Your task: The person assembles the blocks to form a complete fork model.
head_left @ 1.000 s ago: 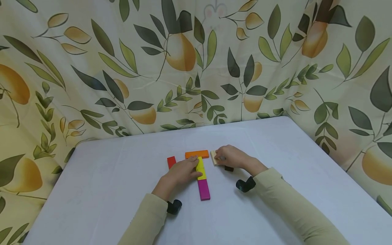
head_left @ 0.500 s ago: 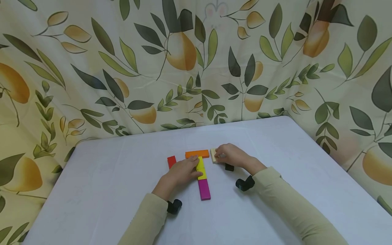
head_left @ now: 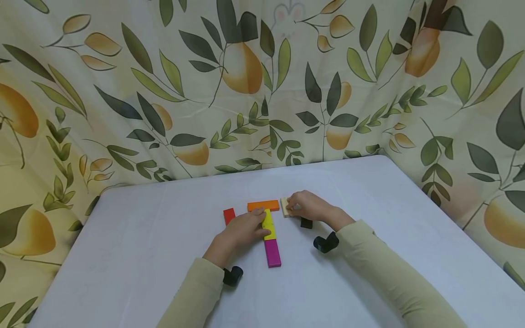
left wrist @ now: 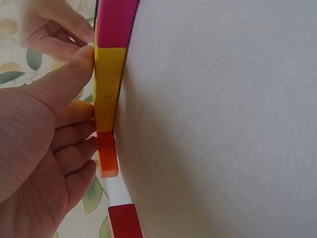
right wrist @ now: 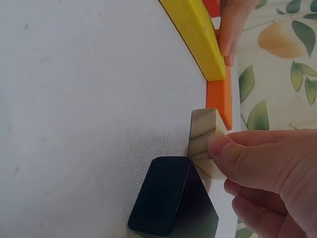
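Observation:
My left hand (head_left: 242, 228) rests its thumb and fingertips on a yellow block (head_left: 269, 225), part of which they cover. The yellow block's near end meets a magenta block (head_left: 272, 253). At its far end an orange block (head_left: 262, 205) lies crosswise. Between thumb and fingers my right hand (head_left: 309, 206) pinches a plain wooden block (right wrist: 202, 131) with visible grain, close to the orange block's right end. A black block (right wrist: 166, 193) stands just beside the wooden one, partly under the right hand in the head view. Left of the left hand lies a red block (head_left: 229, 216), partly hidden.
All the blocks are on a white-covered table (head_left: 135, 255). Behind and beside it hangs a curtain (head_left: 246, 127) printed with fruit and leaves. Black wrist cameras (head_left: 326, 243) stick out below both hands.
My right hand has slid the wooden block slightly toward the table's far edge, showing more of the black block. The left hand and the coloured blocks stay where they were.

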`<state>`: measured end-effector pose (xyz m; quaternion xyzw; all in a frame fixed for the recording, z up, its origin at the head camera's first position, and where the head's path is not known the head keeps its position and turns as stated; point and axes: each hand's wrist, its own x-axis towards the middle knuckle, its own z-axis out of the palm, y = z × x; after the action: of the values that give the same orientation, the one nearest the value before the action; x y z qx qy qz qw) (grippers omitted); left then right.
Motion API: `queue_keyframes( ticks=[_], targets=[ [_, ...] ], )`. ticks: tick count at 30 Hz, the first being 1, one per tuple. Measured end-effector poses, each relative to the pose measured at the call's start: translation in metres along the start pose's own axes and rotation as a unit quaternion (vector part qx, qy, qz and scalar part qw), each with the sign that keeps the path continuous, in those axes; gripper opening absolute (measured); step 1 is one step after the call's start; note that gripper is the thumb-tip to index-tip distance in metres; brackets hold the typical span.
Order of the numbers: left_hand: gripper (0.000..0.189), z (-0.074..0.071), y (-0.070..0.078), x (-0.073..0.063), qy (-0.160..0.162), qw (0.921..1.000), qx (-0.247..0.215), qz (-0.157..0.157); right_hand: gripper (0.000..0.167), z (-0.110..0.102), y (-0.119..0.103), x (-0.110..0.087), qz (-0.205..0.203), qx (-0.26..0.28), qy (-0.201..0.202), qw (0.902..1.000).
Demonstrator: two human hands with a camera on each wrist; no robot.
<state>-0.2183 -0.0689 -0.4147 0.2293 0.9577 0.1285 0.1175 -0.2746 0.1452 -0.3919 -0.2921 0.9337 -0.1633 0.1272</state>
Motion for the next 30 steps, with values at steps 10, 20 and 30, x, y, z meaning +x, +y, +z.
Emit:
queue_keyframes(
  ticks=[10,20,30],
  targets=[
    [0.062,0.000,-0.001,-0.001,0.004,1.0000,-0.002,0.004,0.024,-0.001,0.002,0.008,-0.003,-0.001,0.006,1.0000],
    [0.063,0.000,0.000,-0.002,-0.001,1.0000,-0.006,-0.001,0.023,0.000,0.007,0.012,0.000,0.005,0.013,0.9999],
    [0.063,0.001,-0.001,0.000,0.000,1.0000,-0.005,-0.002,0.023,-0.001,0.010,0.018,0.009,0.014,0.020,0.9997]
  ],
)
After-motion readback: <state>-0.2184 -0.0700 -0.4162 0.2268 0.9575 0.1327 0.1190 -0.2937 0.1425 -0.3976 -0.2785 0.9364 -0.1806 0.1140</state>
